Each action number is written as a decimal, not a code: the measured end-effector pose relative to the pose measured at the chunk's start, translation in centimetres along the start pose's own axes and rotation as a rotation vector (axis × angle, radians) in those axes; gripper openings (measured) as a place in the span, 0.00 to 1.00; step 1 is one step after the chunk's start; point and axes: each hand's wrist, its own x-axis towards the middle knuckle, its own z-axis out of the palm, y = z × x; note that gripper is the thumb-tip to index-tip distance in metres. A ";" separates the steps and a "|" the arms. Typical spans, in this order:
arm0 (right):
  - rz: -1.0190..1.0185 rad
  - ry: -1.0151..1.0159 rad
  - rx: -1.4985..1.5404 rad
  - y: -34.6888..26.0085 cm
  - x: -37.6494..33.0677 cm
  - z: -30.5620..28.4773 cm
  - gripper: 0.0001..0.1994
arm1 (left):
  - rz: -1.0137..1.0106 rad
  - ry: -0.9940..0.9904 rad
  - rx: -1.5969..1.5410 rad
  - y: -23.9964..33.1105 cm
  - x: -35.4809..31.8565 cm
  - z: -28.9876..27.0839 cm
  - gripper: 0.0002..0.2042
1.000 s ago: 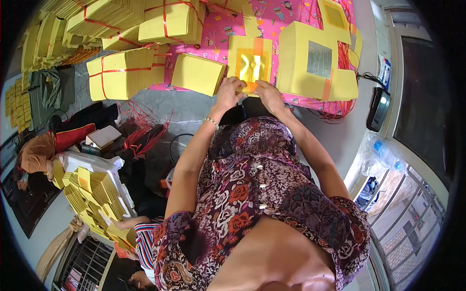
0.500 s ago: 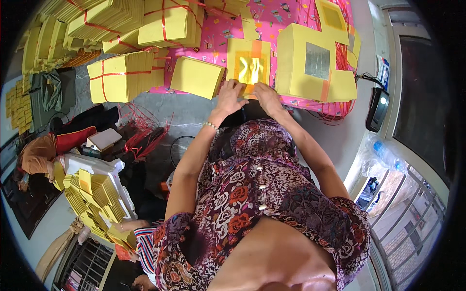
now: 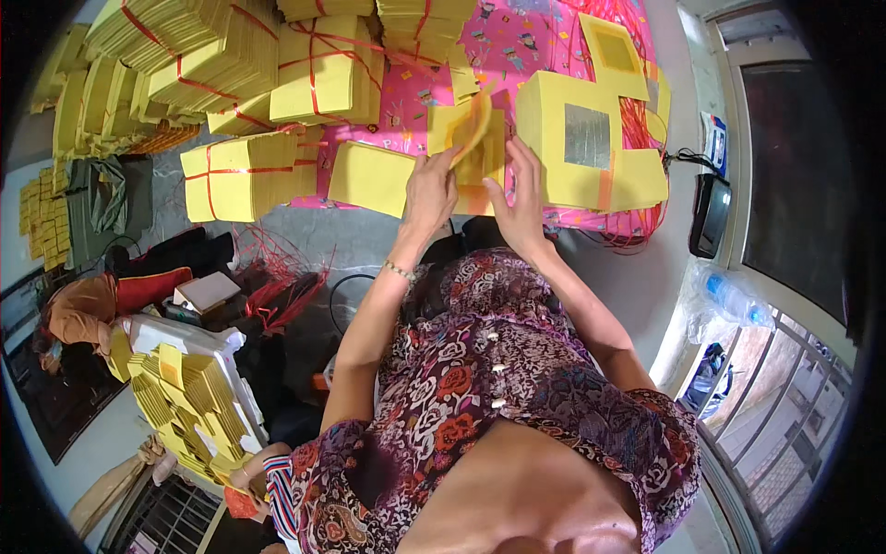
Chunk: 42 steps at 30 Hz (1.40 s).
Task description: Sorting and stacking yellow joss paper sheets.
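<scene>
My left hand [image 3: 430, 196] pinches the near left edge of a yellow paper sheet [image 3: 478, 129], which is lifted and curled upright. Under it, more yellow paper [image 3: 443, 120] lies flat with an orange patch partly hidden by the curl. Just to the right, my right hand [image 3: 520, 205] is open, its thumb and fingers spread beside the paper. Close by on that side stands a tall stack of yellow paper [image 3: 544, 138] topped with a silver square [image 3: 587, 137]. A lower yellow stack [image 3: 369, 175] lies left of my left hand.
Bundles of yellow paper [image 3: 318, 78] tied with red ribbon crowd the back left of the pink patterned table cover [image 3: 526, 46]. Red strands [image 3: 640, 120] hang at the right edge. At the lower left, co-workers sit by a white table [image 3: 175, 332] with yellow stacks.
The sheet with the shiny gold patch, flat before, has been lifted and curled by my left hand. My right hand has come off the paper and opened. The whole view has shifted slightly.
</scene>
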 end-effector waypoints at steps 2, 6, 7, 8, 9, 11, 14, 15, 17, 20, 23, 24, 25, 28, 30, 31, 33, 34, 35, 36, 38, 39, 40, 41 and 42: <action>0.237 0.117 0.576 0.0 0.4 0.7 0.33 | -0.047 0.002 0.004 1.9 0.5 -2.0 0.17; 0.386 -0.048 0.727 0.8 2.7 0.5 0.40 | -0.165 0.059 -0.135 5.3 0.4 -4.8 0.13; 0.410 -0.080 0.745 0.9 3.2 0.3 0.43 | -0.232 0.000 -0.273 5.8 0.1 -5.2 0.12; 0.404 -0.080 0.749 0.5 3.6 0.0 0.43 | -0.303 -0.053 -0.407 6.0 -0.4 -5.7 0.11; 0.383 -0.126 0.848 0.2 4.0 -0.3 0.43 | -0.359 -0.116 -0.603 6.1 -0.9 -5.8 0.11; 0.376 -0.180 1.061 -0.2 4.2 -0.4 0.45 | -0.389 -0.163 -0.809 6.4 -1.3 -6.3 0.12; 0.321 -0.336 1.264 -1.0 3.7 -1.7 0.48 | -0.448 -0.266 -1.225 6.6 -1.4 -6.9 0.12; 0.324 -0.360 1.236 -1.1 3.4 -1.8 0.49 | -0.438 -0.324 -1.281 6.5 -1.4 -7.1 0.12; 0.331 -0.411 1.251 -0.8 2.9 -1.6 0.48 | -0.438 -0.402 -1.347 6.1 -1.4 -7.1 0.13; 0.373 -0.448 1.257 -1.0 2.5 -2.0 0.47 | -0.419 -0.399 -1.362 6.2 -1.7 -7.2 0.13; 0.397 -0.490 1.199 -1.7 2.5 -2.9 0.49 | -0.331 -0.402 -1.219 5.8 -2.1 -7.2 0.13; 0.381 -0.481 1.165 -2.3 2.6 -3.3 0.51 | -0.330 -0.402 -1.218 5.7 -2.1 -7.3 0.13; 0.366 -0.471 1.131 -2.7 2.6 -3.6 0.52 | -0.326 -0.435 -1.238 5.5 -2.1 -7.4 0.14; 0.221 -0.392 1.095 -3.8 2.9 -4.0 0.55 | -0.359 -0.434 -1.387 5.9 -2.4 -7.5 0.16; 0.176 -0.364 1.070 -4.2 3.2 -4.0 0.56 | -0.395 -0.393 -1.516 6.0 -2.6 -7.5 0.18; 0.134 -0.336 1.044 -4.3 3.2 -4.0 0.57 | -0.370 -0.394 -1.589 5.7 -2.7 -7.3 0.20; 0.133 -0.331 1.013 -3.9 3.1 -4.0 0.57 | -0.344 -0.396 -1.663 5.5 -2.8 -7.2 0.22; 0.133 -0.326 0.982 -3.7 3.0 -4.0 0.57 | -0.327 -0.377 -1.715 5.4 -2.6 -7.3 0.23; 0.133 -0.324 0.983 -3.8 3.0 -4.1 0.57 | -0.310 -0.357 -1.766 5.4 -2.5 -7.4 0.25; 0.164 -0.330 1.001 -4.0 2.9 -4.4 0.55 | -0.310 -0.358 -1.766 5.5 -2.5 -7.5 0.25; 0.194 -0.336 1.020 -4.3 3.2 -5.0 0.54 | -0.276 -0.334 -1.715 5.5 -2.5 -7.8 0.26; 0.197 -0.300 0.972 -4.2 3.6 -5.4 0.52 | -0.274 -0.333 -1.714 5.2 -2.7 -7.8 0.26; 0.200 -0.264 0.924 -4.1 4.0 -5.6 0.50 | -0.281 -0.318 -1.723 4.5 -3.0 -7.6 0.27; 0.198 -0.123 0.889 -4.1 4.2 -5.5 0.42 | -0.288 -0.309 -1.732 4.0 -3.1 -7.5 0.27; 0.197 -0.119 0.889 -3.6 4.6 -5.7 0.42 | -0.286 -0.313 -1.730 3.6 -3.2 -7.5 0.27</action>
